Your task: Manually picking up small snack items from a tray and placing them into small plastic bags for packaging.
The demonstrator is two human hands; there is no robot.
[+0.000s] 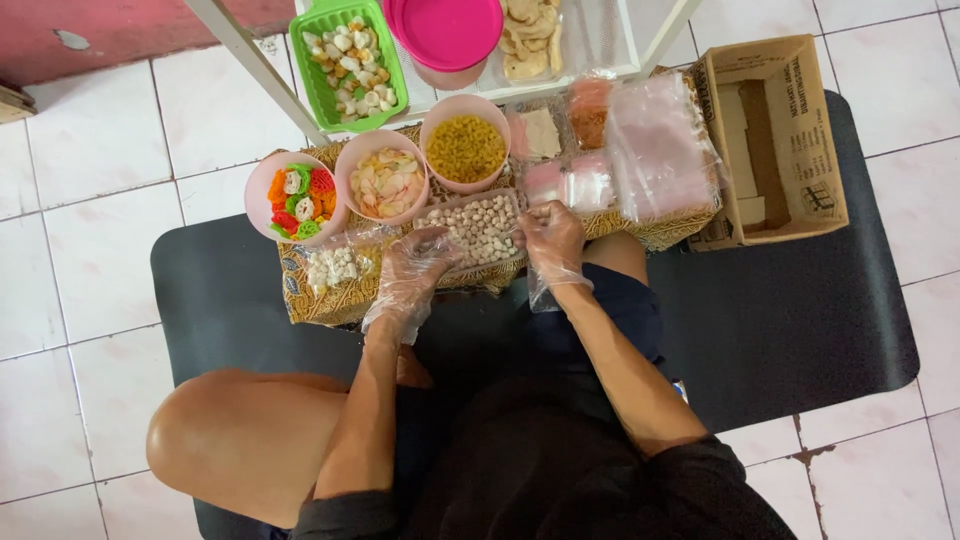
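Note:
Both my hands wear loose clear plastic gloves. My left hand [412, 270] rests with fingers spread at the left edge of a clear rectangular tray [478, 228] full of small pale round snacks. My right hand [551, 238] is curled at the tray's right edge, fingers closed, apparently pinching a small clear plastic bag [537, 292] that hangs below the wrist. The tray stands on a low board covered with brown patterned cloth [320, 295].
Pink bowls hold coloured crackers [296, 196], pale chips [383, 181] and yellow curls [465, 149]. A green basket [348, 62], a pink lid [447, 30], stacked clear bags [655, 145] and an open cardboard box [775, 135] surround them. I sit on a black mat [790, 310] over white tiles.

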